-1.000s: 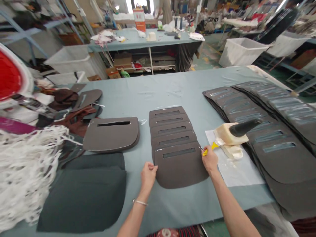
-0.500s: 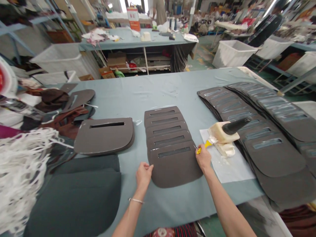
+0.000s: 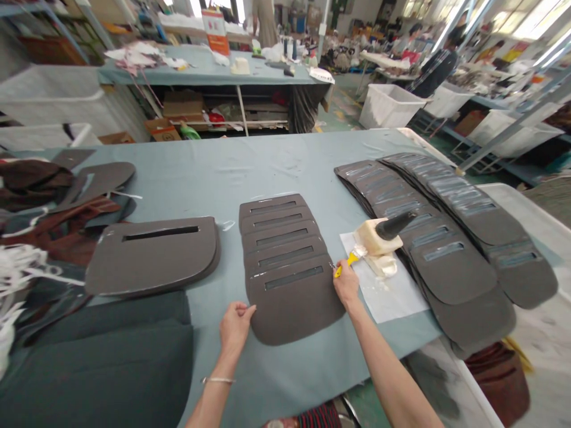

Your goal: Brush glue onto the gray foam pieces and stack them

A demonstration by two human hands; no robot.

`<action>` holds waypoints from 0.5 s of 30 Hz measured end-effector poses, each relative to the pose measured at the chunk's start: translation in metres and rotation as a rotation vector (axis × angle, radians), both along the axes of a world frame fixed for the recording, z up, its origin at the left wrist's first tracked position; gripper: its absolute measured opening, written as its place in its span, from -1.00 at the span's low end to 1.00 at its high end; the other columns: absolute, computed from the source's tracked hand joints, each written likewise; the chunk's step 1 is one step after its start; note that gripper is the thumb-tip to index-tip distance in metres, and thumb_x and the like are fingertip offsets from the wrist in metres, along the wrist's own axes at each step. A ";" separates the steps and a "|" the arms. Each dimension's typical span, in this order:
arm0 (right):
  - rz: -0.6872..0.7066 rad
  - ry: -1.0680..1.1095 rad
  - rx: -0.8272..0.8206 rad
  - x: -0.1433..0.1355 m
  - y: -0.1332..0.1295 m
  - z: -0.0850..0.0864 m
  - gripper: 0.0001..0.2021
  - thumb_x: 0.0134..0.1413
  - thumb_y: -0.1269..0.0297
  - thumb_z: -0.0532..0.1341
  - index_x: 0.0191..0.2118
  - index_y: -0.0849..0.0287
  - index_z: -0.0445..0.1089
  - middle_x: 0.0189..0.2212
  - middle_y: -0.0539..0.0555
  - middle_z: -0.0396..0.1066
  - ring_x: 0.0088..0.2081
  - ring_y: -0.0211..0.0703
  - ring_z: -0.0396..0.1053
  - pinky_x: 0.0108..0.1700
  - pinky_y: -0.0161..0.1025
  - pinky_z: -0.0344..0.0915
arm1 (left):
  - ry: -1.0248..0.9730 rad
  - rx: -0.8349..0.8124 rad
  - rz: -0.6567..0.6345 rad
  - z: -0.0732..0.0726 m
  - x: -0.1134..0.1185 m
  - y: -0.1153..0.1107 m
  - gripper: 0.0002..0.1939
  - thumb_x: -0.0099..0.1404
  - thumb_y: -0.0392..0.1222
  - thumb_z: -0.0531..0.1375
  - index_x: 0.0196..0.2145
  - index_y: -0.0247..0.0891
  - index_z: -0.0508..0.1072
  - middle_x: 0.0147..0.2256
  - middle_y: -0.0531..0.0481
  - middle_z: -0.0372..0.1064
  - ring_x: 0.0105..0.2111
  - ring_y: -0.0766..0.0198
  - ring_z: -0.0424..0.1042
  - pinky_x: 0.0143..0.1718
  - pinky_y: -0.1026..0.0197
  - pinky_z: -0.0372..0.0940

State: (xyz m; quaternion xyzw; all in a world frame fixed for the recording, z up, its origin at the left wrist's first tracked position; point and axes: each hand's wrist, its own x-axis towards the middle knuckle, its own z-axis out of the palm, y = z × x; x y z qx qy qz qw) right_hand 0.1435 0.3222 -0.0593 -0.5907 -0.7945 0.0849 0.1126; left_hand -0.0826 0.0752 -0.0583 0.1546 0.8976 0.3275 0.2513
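Observation:
Several dark brown flat panels (image 3: pixel 294 309), each with a long slot and rounded front corners, lie overlapped like steps in front of me. At the left edge of the nearest panel, my left hand (image 3: pixel 236 326) is closed in a pinch on the rim. My right hand (image 3: pixel 347 285) is closed around a small yellow brush (image 3: pixel 350 261) and rests by the right edge of that panel. White paste coats the bristles, which point toward a cream container (image 3: pixel 377 236) with a black handle-like piece, standing on a white sheet (image 3: pixel 397 300).
On the right, overlapped slotted panels (image 3: pixel 450 267) with glossy streaks lie in two rows. To the left are a brown panel stack (image 3: pixel 151 261), dark green pieces (image 3: pixel 111 356) and white cords (image 3: pixel 22 273). Another table (image 3: pixel 191 74) and a white bin (image 3: pixel 386 107) stand beyond.
The view has turned slightly right, so the table's things sit further left. Both hands stay at the nearest panel's edges, and the brush remains in the right hand.

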 end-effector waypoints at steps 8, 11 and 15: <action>-0.051 -0.071 -0.070 -0.005 0.001 0.005 -0.87 0.16 0.30 0.17 -0.17 0.19 0.31 -0.54 -0.07 0.17 -0.54 -0.36 0.00 -0.46 -0.33 -0.22 | -0.016 0.006 0.020 0.002 0.003 0.001 -0.78 0.02 -0.04 0.20 -0.44 -0.20 0.30 -0.52 0.07 0.38 -0.47 0.25 0.39 -0.37 0.23 0.18; -0.061 -0.089 -0.078 -0.006 0.001 0.005 -0.85 0.17 0.27 0.16 -0.17 0.18 0.31 -0.53 -0.05 0.18 -0.54 -0.35 0.01 -0.46 -0.33 -0.21 | -0.014 0.000 0.025 0.002 0.004 0.001 -0.81 0.04 -0.08 0.19 -0.44 -0.19 0.29 -0.52 0.09 0.37 -0.48 0.29 0.38 -0.38 0.26 0.18; -0.050 -0.117 -0.086 -0.007 0.001 0.006 -0.84 0.18 0.25 0.13 -0.16 0.18 0.32 -0.52 -0.02 0.21 -0.53 -0.31 0.08 -0.46 -0.31 -0.20 | -0.002 -0.021 0.026 0.005 0.005 0.001 -0.84 0.07 -0.10 0.19 -0.43 -0.19 0.28 -0.51 0.09 0.38 -0.48 0.31 0.37 -0.39 0.28 0.17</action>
